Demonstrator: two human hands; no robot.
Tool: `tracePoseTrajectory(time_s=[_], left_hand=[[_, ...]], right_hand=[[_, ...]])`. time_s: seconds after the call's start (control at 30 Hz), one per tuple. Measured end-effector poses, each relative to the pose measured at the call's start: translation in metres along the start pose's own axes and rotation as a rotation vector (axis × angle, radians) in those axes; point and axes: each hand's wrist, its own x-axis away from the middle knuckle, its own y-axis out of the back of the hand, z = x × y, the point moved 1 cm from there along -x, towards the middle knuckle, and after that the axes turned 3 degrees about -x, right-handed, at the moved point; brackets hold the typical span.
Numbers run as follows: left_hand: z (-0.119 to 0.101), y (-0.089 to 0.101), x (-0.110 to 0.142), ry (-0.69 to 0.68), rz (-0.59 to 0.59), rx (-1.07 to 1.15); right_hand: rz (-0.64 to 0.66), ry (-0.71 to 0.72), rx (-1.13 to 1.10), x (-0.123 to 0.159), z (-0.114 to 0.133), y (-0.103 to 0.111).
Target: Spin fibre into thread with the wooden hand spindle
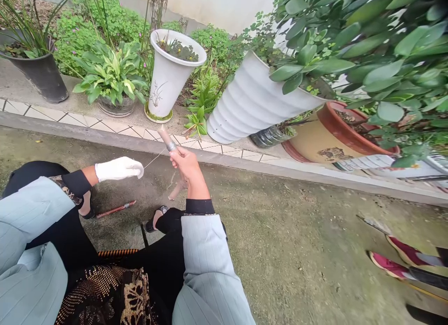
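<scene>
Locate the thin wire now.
In the head view, left of centre, the thin wire stretches between the gloved left hand and the stick in the right hand.

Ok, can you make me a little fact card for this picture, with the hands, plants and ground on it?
Left hand: white glove, curled, holding a thin string or wire
Right hand: bare, gripping a stick
Plants: in a black pot, a white pot and others
Ground: reddish stick lying there
Other person: red shoes
</scene>
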Motion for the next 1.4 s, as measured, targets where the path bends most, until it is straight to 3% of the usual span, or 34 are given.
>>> tracePoseTrajectory(time_s=[0.1, 0.23, 0.3, 0.4, 0.47, 0.6, 0.67, 0.73, 0.87, 0.9, 0.97, 1.17, 1.27, 1.4], left_hand=[[-0.007, -0.001, -0.001, -0.092, 0.081, -0.060], [-0.011, 0.002, 0.000, -0.127, 0.103, -0.061], [-0.012, 0.005, 0.001, -0.130, 0.099, -0.066], [-0.011, 0.010, 0.005, -0.102, 0.054, -0.087], [-0.008, 0.014, 0.008, -0.067, 0.010, -0.100], [0.000, 0.019, 0.008, 0.040, -0.125, -0.073], [0.005, 0.019, 0.005, 0.085, -0.168, -0.027], [0.009, 0.016, 0.002, 0.118, -0.185, 0.076], [0.012, 0.005, 0.001, 0.137, -0.110, 0.250], [0.011, 0.003, 0.001, 0.123, -0.069, 0.247], [0.006, 0.001, 0.003, 0.075, 0.015, 0.194], [-0.008, 0.003, 0.004, -0.098, 0.139, -0.011], [-0.010, 0.006, 0.005, -0.126, 0.132, -0.069], [-0.006, 0.015, 0.007, -0.041, 0.031, -0.146]], right_hand=[[-0.005, 0.012, 0.243, -0.003, -0.006, -0.003], [-0.046, 0.008, 0.696, 0.001, -0.001, -0.012], [0.010, -0.005, 0.872, 0.004, 0.001, -0.019], [0.235, -0.058, 1.046, 0.008, -0.001, -0.034], [0.483, -0.075, 1.065, 0.012, -0.005, -0.044], [1.004, -0.129, 0.746, 0.021, -0.007, -0.054], [1.092, -0.127, 0.514, 0.024, 0.000, -0.050], [0.966, -0.065, 0.272, 0.025, 0.010, -0.041], [0.332, 0.035, -0.125, 0.015, 0.017, -0.015], [0.206, 0.030, -0.132, 0.012, 0.015, -0.010], [0.075, 0.001, 0.012, 0.005, 0.008, -0.005], [0.089, -0.019, 0.740, 0.003, -0.001, -0.017], [0.231, -0.048, 0.932, 0.008, 0.002, -0.028], [0.484, -0.084, 1.020, 0.012, 0.001, -0.037]])
